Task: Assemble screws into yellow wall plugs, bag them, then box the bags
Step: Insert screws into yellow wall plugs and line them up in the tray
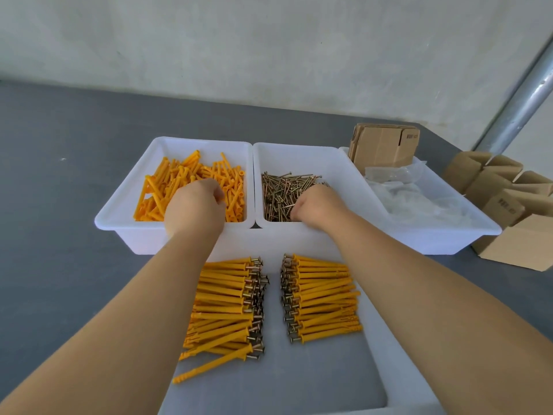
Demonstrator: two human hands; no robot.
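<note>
Left hand [194,205] curled down among yellow wall plugs [191,184] in left bin [119,217]; right hand [318,206] curled among screws [284,190] in middle bin [329,163]. Whether either holds anything: cannot tell. Advice: pinch single piece each, seat screw straight. Assembled plugs [320,295] lie in near tray [374,354]; bags [419,196], boxes [508,205] on right of surface [74,145].

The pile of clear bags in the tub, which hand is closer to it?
The right hand. It is in the screw tub, next to the tub with the clear bags. The left hand is farther away, in the yellow plug tub.
</note>
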